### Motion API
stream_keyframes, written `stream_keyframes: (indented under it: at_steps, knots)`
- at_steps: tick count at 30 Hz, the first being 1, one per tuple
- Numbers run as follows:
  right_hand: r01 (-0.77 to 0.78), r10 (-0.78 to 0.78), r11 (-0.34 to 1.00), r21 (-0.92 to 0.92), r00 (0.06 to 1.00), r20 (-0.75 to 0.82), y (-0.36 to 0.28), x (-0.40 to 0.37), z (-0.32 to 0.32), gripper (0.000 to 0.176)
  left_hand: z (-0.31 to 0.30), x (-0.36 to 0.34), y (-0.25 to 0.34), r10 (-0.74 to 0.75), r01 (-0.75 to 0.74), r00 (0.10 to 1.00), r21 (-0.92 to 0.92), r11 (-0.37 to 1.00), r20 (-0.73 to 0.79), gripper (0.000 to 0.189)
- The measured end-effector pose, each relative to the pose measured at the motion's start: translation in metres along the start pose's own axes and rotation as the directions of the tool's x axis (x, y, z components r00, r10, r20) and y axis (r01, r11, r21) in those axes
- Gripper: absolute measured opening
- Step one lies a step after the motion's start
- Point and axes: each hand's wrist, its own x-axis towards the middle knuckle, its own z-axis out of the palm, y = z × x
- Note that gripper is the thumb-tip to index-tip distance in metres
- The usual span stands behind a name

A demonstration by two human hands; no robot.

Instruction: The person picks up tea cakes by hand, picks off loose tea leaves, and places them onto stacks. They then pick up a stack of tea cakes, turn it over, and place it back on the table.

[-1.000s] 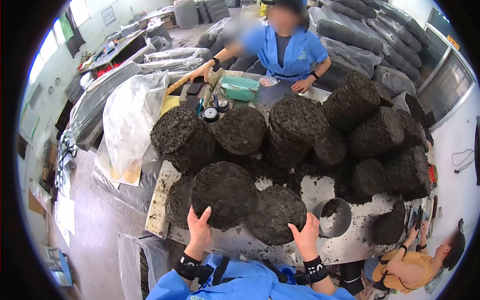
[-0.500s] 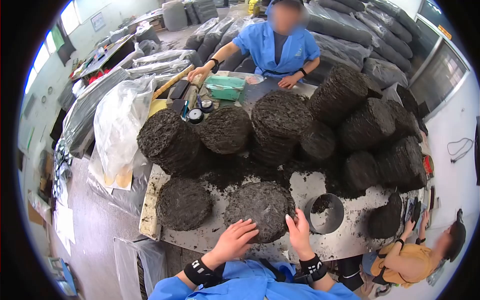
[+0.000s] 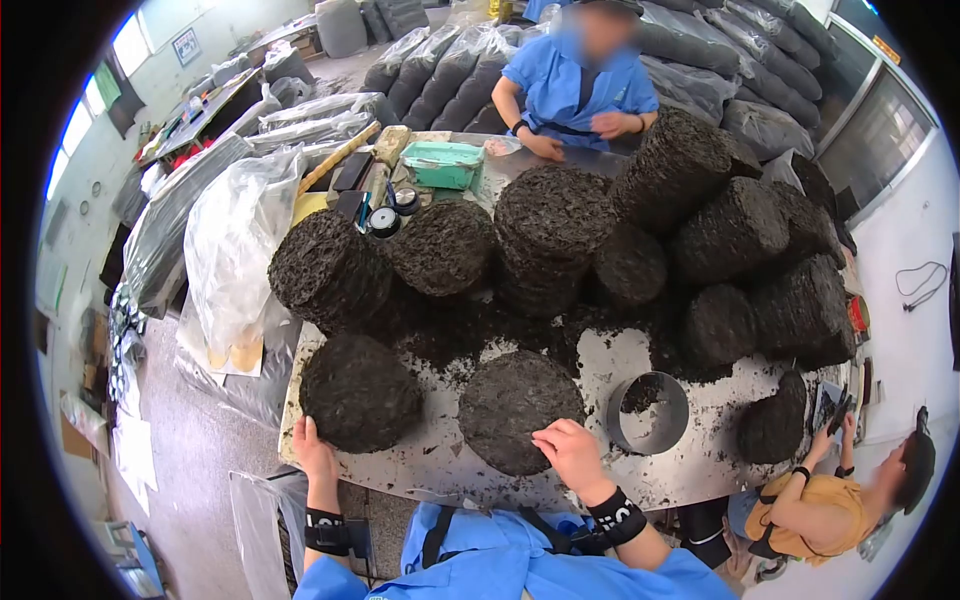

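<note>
So the left hand (image 3: pixel 313 455) is down at the near edge of the table (image 3: pixel 440 468), fingers (image 3: pixel 303 432) straight and close together, tips touching the bottom of the left cake (image 3: pixel 360 392), a dark round slab of pressed leafy stuff. The right hand (image 3: pixel 570 455) sits on the near rim of the middle cake (image 3: pixel 520 410), fingers (image 3: pixel 550 438) curled in narrow over it; can't tell if it's really gripping or just resting. Just right of those fingers there's a metal ring (image 3: pixel 647 412) standing on the table with some dark crumbs inside. The tabletop is bare grey metal and pretty messy, dark flakes scattered all over, thickest beyond the fingertips where a big pile of cakes (image 3: pixel 640 240) is stacked up. Far across from the hands a co-worker (image 3: pixel 580 85) in a blue coat stands at the other end, near a green box (image 3: pixel 443 163) and a roll of tape (image 3: pixel 383 221). Left of the left fingers, clear plastic bags (image 3: pixel 235 250) slump against the table over a concrete floor (image 3: pixel 195 450). Another person (image 3: pixel 830 510) in yellow is low down off to the right of the right hand. Grey sacks (image 3: pixel 440 70) line the back of the room, windows (image 3: pixel 130 45) on the left wall
</note>
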Motion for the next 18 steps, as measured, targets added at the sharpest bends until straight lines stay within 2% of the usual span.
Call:
stream_keyframes:
  at_steps: [1,2,3,4,6,7,8,9,11,13,14,16,18]
  knots:
    - [0.021,-0.021,1.000,0.000,0.999,0.030,0.002,0.002,0.002,0.009,-0.011,0.006,-0.010,0.003,-0.003,1.000,0.001,1.000,-0.001,0.027]
    - [0.040,-0.040,0.999,0.000,0.997,0.060,0.003,0.003,0.004,0.009,-0.020,0.011,-0.020,0.273,-0.226,0.959,0.366,0.903,-0.081,0.028]
    - [0.040,-0.040,0.999,0.002,0.997,0.059,0.005,0.004,0.007,0.009,-0.024,0.014,-0.023,0.532,-0.357,0.845,0.686,0.634,-0.052,0.030]
    - [0.060,-0.060,0.998,0.007,0.995,0.078,0.007,0.006,0.010,0.008,-0.015,0.006,-0.011,0.535,-0.360,0.843,0.686,0.632,-0.051,0.030]
    - [0.081,-0.082,0.997,0.008,0.992,0.097,0.007,0.009,0.011,0.008,0.034,-0.034,0.026,0.530,-0.488,0.796,0.828,0.275,0.293,0.034]
    - [0.097,-0.087,0.994,-0.053,0.982,0.165,0.006,0.012,0.010,0.007,0.056,-0.048,0.030,0.453,-0.543,0.825,0.698,0.466,0.339,0.028]
    - [0.116,-0.088,0.987,-0.111,0.968,0.234,0.005,0.013,0.009,0.007,0.076,-0.063,0.032,0.379,-0.579,0.815,0.630,0.518,0.439,0.020]
    - [0.116,-0.087,0.987,-0.112,0.967,0.237,0.004,0.013,0.010,0.007,0.103,-0.083,0.034,0.377,-0.634,0.771,0.563,0.531,0.513,0.018]
    - [0.130,-0.084,0.979,-0.159,0.960,0.267,0.005,0.015,0.011,0.005,0.133,-0.105,0.026,0.266,-0.785,0.548,0.378,0.491,0.793,0.020]
    - [0.145,-0.118,0.985,-0.095,0.962,0.246,0.016,0.011,0.013,0.006,0.165,-0.127,0.019,0.187,-0.830,0.321,0.181,0.528,0.928,0.028]
    - [0.162,-0.153,0.986,-0.025,0.963,0.224,0.020,0.011,0.013,0.006,0.176,-0.131,0.015,0.080,-0.845,0.222,0.150,0.514,0.972,0.046]
    - [0.165,-0.162,0.986,0.005,0.959,0.233,0.023,0.011,0.010,0.007,0.188,-0.141,0.003,-0.022,-0.878,0.194,0.184,0.441,0.981,0.063]
    - [0.146,-0.149,0.989,0.031,0.963,0.224,0.025,0.010,0.008,0.008,0.188,-0.145,-0.007,-0.044,-0.899,0.188,0.190,0.394,0.981,0.067]
